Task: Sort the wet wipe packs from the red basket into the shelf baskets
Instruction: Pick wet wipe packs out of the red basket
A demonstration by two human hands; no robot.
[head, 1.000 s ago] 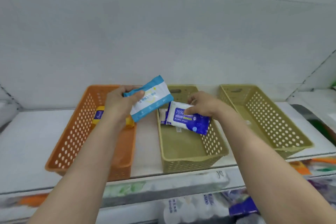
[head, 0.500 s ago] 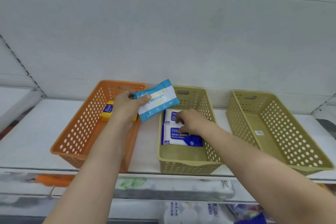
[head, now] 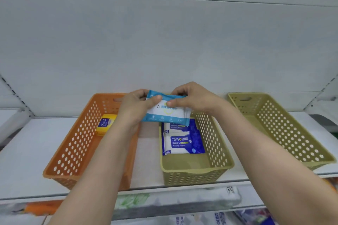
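A light-blue and white wipe pack (head: 165, 110) is held flat above the gap between the orange basket (head: 73, 144) and the middle olive basket (head: 217, 153). Two dark-blue wipe packs (head: 182, 142) lie overlapping in the middle one. A yellow pack (head: 105, 124) lies in the orange basket, and the right olive basket (head: 285, 129) stands apart.

— What sits on the white shelf (head: 27, 151)?
— Three perforated plastic baskets: orange basket (head: 73, 151) left, olive basket (head: 215, 151) middle, second olive basket (head: 285, 129) right.
— Contents?
— Yellow wipe pack (head: 106, 124) in the left; two blue-and-white alcohol wipe packs (head: 182, 142) in the middle.

"75% Alcohol Wipes" on blue pack (head: 182, 142)
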